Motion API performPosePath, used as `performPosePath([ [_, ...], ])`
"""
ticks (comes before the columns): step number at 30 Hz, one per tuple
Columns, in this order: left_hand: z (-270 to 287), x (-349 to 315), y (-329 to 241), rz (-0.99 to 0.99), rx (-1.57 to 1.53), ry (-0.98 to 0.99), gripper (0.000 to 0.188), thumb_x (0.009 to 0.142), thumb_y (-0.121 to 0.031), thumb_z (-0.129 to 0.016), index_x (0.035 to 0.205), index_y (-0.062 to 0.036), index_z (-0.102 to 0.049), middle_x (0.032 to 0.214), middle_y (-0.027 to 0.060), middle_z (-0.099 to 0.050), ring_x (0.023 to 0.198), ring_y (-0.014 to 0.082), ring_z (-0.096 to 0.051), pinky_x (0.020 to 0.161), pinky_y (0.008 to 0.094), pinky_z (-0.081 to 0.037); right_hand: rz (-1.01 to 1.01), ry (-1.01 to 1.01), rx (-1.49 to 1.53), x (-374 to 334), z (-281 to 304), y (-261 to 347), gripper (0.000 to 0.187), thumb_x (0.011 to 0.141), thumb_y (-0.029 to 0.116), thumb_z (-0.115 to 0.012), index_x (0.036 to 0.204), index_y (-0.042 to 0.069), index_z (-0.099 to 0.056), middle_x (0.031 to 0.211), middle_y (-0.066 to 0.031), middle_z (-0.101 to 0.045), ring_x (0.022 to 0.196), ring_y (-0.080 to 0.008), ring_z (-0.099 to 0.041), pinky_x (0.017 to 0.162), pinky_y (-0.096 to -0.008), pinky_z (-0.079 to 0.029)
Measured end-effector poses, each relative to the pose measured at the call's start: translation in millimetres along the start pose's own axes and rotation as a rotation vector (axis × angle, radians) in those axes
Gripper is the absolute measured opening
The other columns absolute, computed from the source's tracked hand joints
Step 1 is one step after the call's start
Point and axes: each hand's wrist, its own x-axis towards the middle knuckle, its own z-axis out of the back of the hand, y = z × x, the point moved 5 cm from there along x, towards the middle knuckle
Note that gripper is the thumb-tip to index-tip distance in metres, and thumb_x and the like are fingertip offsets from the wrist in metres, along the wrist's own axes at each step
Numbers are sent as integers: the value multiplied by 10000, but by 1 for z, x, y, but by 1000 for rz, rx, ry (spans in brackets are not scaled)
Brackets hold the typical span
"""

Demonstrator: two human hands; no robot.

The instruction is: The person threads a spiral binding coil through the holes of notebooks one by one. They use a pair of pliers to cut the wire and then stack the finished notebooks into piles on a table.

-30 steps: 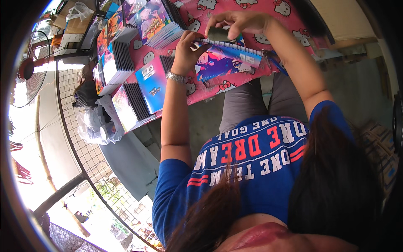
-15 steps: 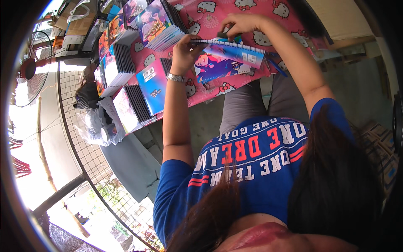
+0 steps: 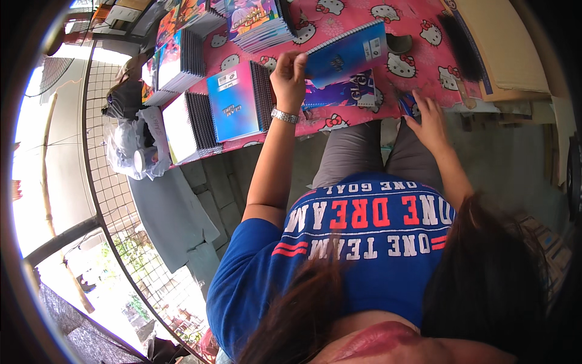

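My left hand pinches a spiral-bound notebook by its left corner. Its pink and blue cover is tilted up, with a white wire coil along the far edge. Partly beneath it, a second notebook with a purple illustrated cover lies on the table. My right hand is at the table's near edge with its fingers apart, beside a blue-handled tool whose kind I cannot make out. A dark, rounded object rests just right of the raised notebook.
A pink, cartoon-patterned cloth covers the table. Stacked notebooks stand on its left side. A cardboard box and a black brush-like strip are on the right. A plastic bag hangs by the left edge.
My right hand has left the notebook's coil and come down to the blue-handled tool. My left hand still holds the notebook, now turned with its cover facing me. The view has shifted slightly.
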Motion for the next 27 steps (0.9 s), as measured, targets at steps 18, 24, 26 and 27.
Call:
performPosePath([
  [18,-1,-5,-3,65,-157,69,146,925,14,-620,1070,9,-619,862,27,-675,686,48,-591,587,203,-478,449,-266,478,73,45,171,603,756,238,-741,1307,63,-573,1170,-130,-577,1091,-306,-564,953,-412,-473],
  [24,2,-8,5,40,-127,25,130,930,15,-604,1051,37,-645,923,70,-721,729,68,-630,616,201,-488,441,-258,395,76,44,179,563,774,242,-737,1285,52,-596,1057,-124,-611,958,-297,-608,851,-391,-517],
  [26,3,-9,5,43,-107,37,152,924,20,-609,1068,47,-646,949,92,-726,739,78,-639,629,204,-496,389,-130,578,79,35,177,534,789,256,-724,1259,27,-615,973,-122,-631,866,-277,-632,789,-373,-542],
  [27,4,-9,6,54,-156,26,160,920,27,-606,1073,49,-648,944,93,-725,738,81,-640,631,204,-496,265,95,934,86,25,172,531,809,256,-712,1275,24,-606,965,-117,-639,855,-261,-641,779,-370,-545],
])
